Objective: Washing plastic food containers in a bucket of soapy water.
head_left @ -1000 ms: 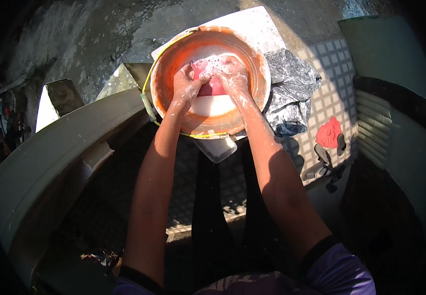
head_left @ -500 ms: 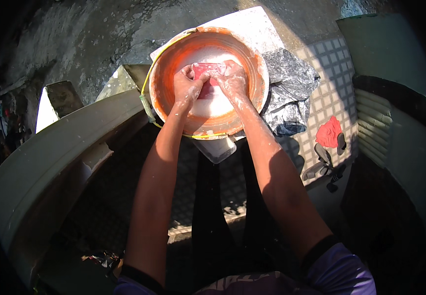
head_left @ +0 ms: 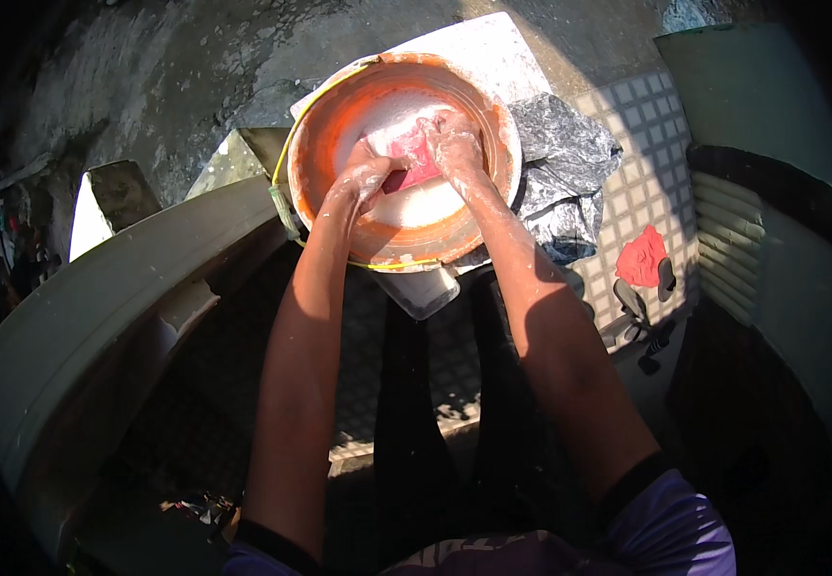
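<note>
Both of my hands are down inside an orange bucket (head_left: 312, 144) whose inside holds white material (head_left: 411, 209), powdery or pasty; I cannot tell which. A flat pink-red piece (head_left: 418, 160), perhaps a packet, is stretched between them, its lower left part in shadow. My left hand (head_left: 368, 176) grips its left lower edge, thumb on top. The right one (head_left: 456, 152) is closed around its upper right side, fingers partly hidden. White smears cover both hands and wrists.
A yellow cord handle (head_left: 286, 158) runs along the bucket's left rim. Under the bucket lies a white board (head_left: 493, 53); beside it is crumpled silvery plastic sheet (head_left: 560, 163). A red cloth (head_left: 641, 257) and dark sandals (head_left: 632, 300) lie on the tiles. A curved pale ledge (head_left: 99, 298) borders the left.
My left hand has come down and turned inward at the wrist. The pink-red piece is now tilted and shows more of its face. The bucket stays nearly in place.
</note>
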A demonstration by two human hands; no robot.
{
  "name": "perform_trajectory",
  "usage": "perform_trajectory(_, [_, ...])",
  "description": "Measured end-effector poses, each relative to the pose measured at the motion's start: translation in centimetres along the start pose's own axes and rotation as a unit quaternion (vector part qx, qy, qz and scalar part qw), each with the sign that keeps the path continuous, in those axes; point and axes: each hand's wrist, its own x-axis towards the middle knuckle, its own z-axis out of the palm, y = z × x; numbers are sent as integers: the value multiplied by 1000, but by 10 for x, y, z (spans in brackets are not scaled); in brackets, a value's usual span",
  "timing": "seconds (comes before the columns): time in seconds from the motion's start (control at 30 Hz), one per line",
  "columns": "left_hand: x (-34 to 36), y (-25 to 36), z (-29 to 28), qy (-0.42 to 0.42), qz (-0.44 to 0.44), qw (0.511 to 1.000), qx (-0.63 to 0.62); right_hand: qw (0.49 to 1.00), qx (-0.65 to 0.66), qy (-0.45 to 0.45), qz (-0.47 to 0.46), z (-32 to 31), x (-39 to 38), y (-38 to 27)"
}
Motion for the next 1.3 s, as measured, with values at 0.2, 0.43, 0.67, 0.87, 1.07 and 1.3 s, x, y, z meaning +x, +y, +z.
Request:
perform_trajectory(0.2, [6,2,31,281,93,915,273,981,-119,150,-21,48,10,20])
perform_trajectory(0.43, [-1,4,-11,237,56,968,-54,979,-144,-142,-24,20,-35,-41])
perform_trajectory(0.67, [3,6,-15,207,-46,969,-126,949,-225,-134,-178,24,-53,-29])
perform_trajectory(0.87, [9,6,-7,198,-68,963,-170,878,-357,-104,-301,32,-72,-23])
perform_trajectory(1.07, [24,-5,-4,193,-120,962,-149,944,-230,-163,-170,18,-53,-20])
perform_trajectory(1.3, [18,-4,-11,195,-68,965,-164,930,-242,-202,-187,14,-45,-8])
